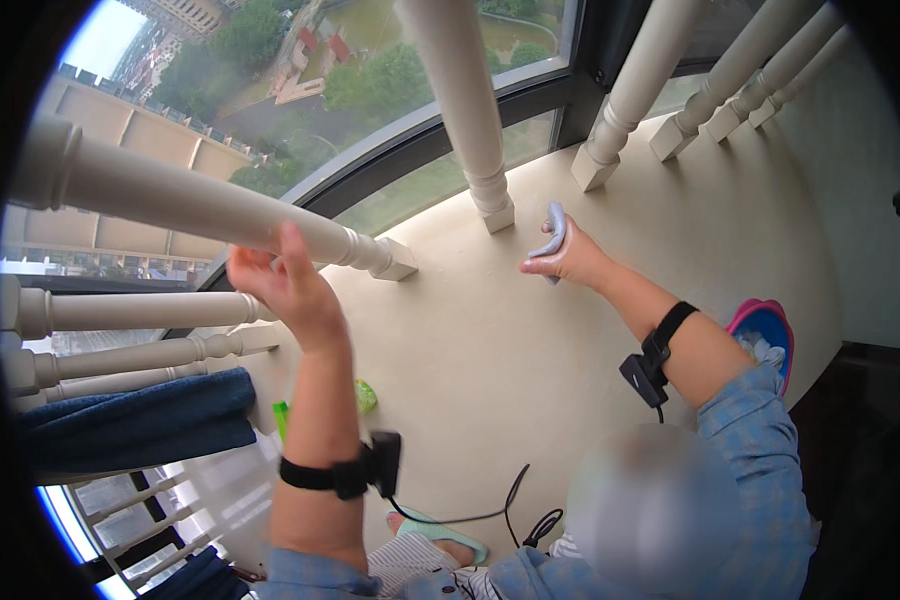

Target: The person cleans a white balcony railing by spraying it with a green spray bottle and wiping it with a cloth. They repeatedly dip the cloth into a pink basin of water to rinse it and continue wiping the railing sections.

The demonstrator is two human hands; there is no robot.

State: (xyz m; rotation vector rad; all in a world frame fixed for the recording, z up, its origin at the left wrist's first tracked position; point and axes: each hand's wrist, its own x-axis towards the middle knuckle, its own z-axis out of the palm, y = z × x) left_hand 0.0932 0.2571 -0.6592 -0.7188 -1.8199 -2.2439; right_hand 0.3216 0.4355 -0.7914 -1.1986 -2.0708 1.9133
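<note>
My left hand is raised at a white turned baluster, with its fingers partly curled and spread apart. One fingertip overlaps the shaft; whether it touches cannot be told, and the fingers are a little blurred. Over the pale floor, my right hand grips a thin, bent blue-grey pad, perhaps a folded cloth, between thumb and fingers. Ahead of that hand stands another white baluster on its square foot.
More balusters run along the window. Dark blue cloth hangs over a rail at left. A pink-and-blue basin holding whitish cloth sits at right. Something green lies by my left forearm. A black cable trails near my slippered foot.
</note>
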